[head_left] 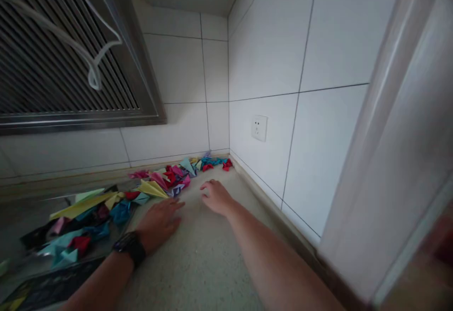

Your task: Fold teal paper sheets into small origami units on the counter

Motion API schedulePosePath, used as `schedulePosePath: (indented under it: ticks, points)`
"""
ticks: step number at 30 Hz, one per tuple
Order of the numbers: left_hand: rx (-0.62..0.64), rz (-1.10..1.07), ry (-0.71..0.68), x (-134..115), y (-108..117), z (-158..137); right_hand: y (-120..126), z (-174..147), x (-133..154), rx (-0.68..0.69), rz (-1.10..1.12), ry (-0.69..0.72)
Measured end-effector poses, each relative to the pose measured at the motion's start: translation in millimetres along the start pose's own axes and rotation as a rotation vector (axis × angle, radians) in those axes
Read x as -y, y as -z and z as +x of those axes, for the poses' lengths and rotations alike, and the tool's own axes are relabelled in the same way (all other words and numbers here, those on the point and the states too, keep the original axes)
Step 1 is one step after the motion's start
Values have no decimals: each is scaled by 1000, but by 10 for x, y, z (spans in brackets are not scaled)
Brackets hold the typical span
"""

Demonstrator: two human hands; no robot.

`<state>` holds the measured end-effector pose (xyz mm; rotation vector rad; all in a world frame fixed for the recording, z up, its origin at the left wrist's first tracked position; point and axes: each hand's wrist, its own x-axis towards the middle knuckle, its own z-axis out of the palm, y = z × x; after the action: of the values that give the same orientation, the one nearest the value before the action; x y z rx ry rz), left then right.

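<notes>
My left hand (159,220) lies flat on the speckled countertop (201,259), fingers spread, with a dark watch (130,247) on its wrist. Its fingertips reach close to a yellow folded paper plane (151,189). My right hand (215,196) rests palm down a little farther in, fingers loosely curled, holding nothing. Just beyond both hands a heap of coloured folded paper shapes (177,175) in pink, red, purple and teal stretches along the back wall toward the corner.
More folded papers (81,226) in yellow, green, blue and red lie on a dark glossy surface at the left. A louvred window (63,56) with a white cord hangs above. A wall socket (259,127) sits on the tiled right wall. A white door frame (382,160) stands at the right.
</notes>
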<state>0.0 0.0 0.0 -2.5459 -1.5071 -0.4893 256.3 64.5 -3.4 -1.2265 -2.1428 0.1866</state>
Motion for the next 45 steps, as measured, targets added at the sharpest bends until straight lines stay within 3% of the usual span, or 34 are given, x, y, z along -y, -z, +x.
schedulePosePath:
  ticks: [3, 8, 22, 35, 45]
  points:
    - [82, -62, -77, -228, -120, 93, 4, 57, -199, -48, 6, -140]
    - [31, -162, -96, -293, -67, 104, -25, 141, -384, -61, -11, -209]
    - [-21, -277, -145, -307, 30, 88, -179, 127, 10, 6, -87, -14]
    - [-29, -259, -193, -262, 81, 31, -80, 48, 152, 16, -69, 67]
    - [-156, -142, -138, -350, 433, -93, -68, 39, 194, 104, -151, 103]
